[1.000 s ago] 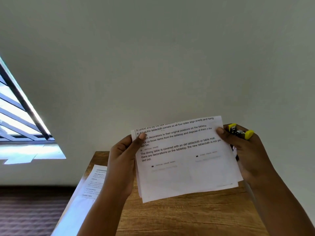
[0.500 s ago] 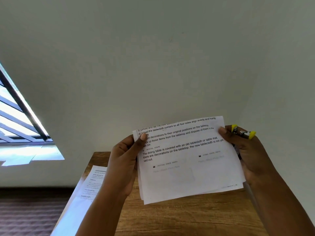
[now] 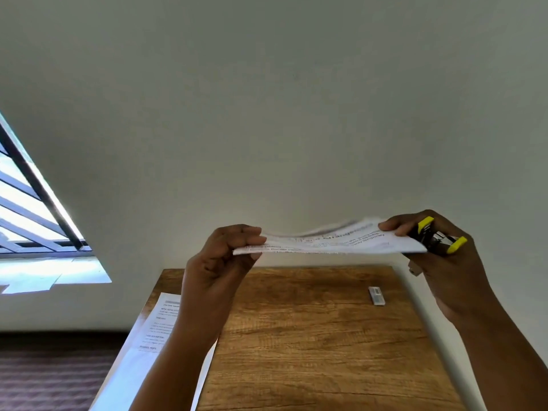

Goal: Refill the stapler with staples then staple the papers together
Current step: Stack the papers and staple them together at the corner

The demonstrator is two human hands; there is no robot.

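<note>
A thin stack of printed white papers point(image 3: 332, 240) hangs almost flat and edge-on in the air above the wooden table point(image 3: 320, 345). My left hand point(image 3: 219, 262) pinches the stack's left edge between thumb and fingers. My right hand point(image 3: 444, 256) holds the right edge with its thumb on top, and the same hand grips a small black and silver stapler point(image 3: 439, 240) with yellow ends. Most of the stapler's body is hidden in the palm. A small white staple box point(image 3: 376, 295) lies on the table near its right rear.
More printed sheets point(image 3: 154, 345) lie over the table's left edge, partly behind my left forearm. A plain wall stands right behind the table. A barred window point(image 3: 38, 209) is at the left, and dark floor point(image 3: 53, 375) shows below it.
The papers have tipped from facing me to lying nearly flat, edge-on. Both hands rose a little and kept their hold. The staple box on the table has come into view.
</note>
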